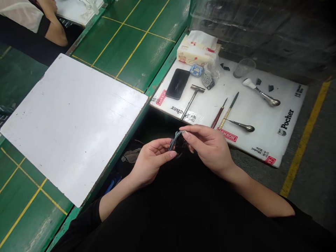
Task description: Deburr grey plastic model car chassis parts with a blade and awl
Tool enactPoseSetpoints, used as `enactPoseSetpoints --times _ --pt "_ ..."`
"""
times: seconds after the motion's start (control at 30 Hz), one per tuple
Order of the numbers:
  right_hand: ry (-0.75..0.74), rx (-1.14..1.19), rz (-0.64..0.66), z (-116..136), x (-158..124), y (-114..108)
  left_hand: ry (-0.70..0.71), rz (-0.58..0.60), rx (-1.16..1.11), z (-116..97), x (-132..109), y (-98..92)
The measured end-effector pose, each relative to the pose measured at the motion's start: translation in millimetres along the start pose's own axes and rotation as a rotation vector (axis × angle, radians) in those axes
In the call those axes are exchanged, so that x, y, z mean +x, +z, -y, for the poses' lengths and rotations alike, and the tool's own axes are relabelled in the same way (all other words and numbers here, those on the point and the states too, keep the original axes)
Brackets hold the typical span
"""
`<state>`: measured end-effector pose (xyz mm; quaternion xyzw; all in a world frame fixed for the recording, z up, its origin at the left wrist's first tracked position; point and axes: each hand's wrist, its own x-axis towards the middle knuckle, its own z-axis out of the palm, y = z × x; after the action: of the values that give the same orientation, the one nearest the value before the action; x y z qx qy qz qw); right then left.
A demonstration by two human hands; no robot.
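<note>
Close to my body, both hands hold a small dark piece made of thin glossy strands [173,141]; its exact kind is unclear. My left hand [154,155] grips its lower left side between thumb and fingers. At its upper end, the thumb and forefinger of my right hand [206,143] pinch it. Dark clothing behind the piece makes its lower edge hard to see. Just beyond my right hand lie a pointed tool with a dark red handle [218,115] and a slim tool with a yellow-wrapped handle [228,111].
A white printed board [258,131] carries a T-shaped metal tool [193,99], a phone [177,83], a tissue pack [198,49], a plastic cup [244,67] and metal-handled tools. At left, a white board [76,126] lies on the green surface [126,42]. A person's arm [55,31] shows top left.
</note>
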<state>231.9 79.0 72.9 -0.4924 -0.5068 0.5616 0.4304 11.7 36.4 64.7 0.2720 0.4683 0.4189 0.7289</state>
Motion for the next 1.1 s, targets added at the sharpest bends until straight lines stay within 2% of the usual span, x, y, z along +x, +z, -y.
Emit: enactPoseSetpoints --times 0.2,0.37,0.47,0.57,0.63,0.7,0.8,0.87,1.1 --pt "-0.02 -0.011 -0.013 0 -1 1 0.058 -0.045 -0.008 7 0 -1.9" --pt "-0.024 0.018 -0.064 -2 -1 2 0.106 -0.023 -0.029 7 0 -3.5" --pt "-0.188 -0.111 -0.074 -3 -2 0 0.111 -0.022 -0.05 7 -2 -4.5" --pt "-0.494 -0.32 -0.032 -3 -5 -1 0.16 -0.021 -0.067 7 -3 -4.1" --pt "-0.677 -0.378 0.022 -4 -7 -2 0.261 -0.009 -0.04 5 -3 -3.3" --pt "-0.798 -0.387 0.062 -7 -10 -4 0.399 -0.002 0.018 3 -4 -2.5" --pt "-0.898 -0.401 0.072 -11 -14 -7 0.55 0.009 0.121 -2 -5 -2.6" --pt "-0.931 -0.403 0.079 -13 -15 -9 0.588 0.019 0.178 -5 -7 -3.5" --pt "-0.942 -0.412 0.1 -16 -14 -9 0.526 -0.026 0.238 -9 -11 -4.4"
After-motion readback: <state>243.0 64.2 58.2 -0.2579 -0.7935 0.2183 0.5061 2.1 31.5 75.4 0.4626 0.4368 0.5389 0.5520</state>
